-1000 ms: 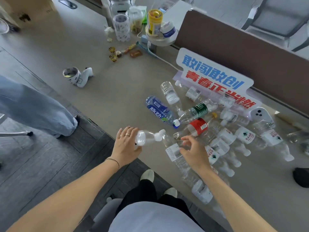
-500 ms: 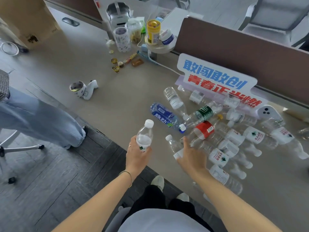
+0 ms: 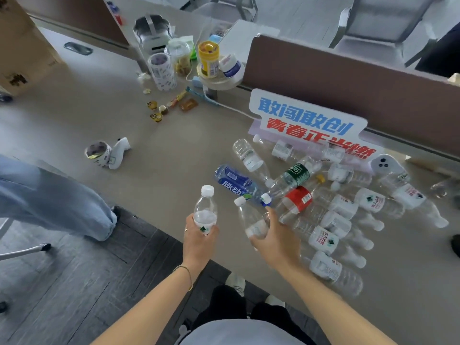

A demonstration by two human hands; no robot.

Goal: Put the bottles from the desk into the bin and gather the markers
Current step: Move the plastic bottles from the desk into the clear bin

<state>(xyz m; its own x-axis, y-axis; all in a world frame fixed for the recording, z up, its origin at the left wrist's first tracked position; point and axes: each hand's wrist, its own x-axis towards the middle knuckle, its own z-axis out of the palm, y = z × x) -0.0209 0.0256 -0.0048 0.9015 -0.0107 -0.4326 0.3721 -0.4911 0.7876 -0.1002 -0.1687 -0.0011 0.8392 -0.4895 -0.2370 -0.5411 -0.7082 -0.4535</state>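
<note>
Fingers of the left hand wrap a clear upright bottle. The right hand grips a second, tilted bottle over the table, beside a blue-labelled bottle.

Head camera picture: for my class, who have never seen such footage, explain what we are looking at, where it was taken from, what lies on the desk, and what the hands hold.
There is no machine here, only a person. The single view comes from a camera worn on their head, looking down past both arms. The left hand grips an upright clear bottle with a white cap. The right hand grips a second clear bottle, tilted. On the grey desk lie many more plastic bottles on their sides, among them a blue bottle and a red-labelled bottle. No bin or markers can be seen.
</note>
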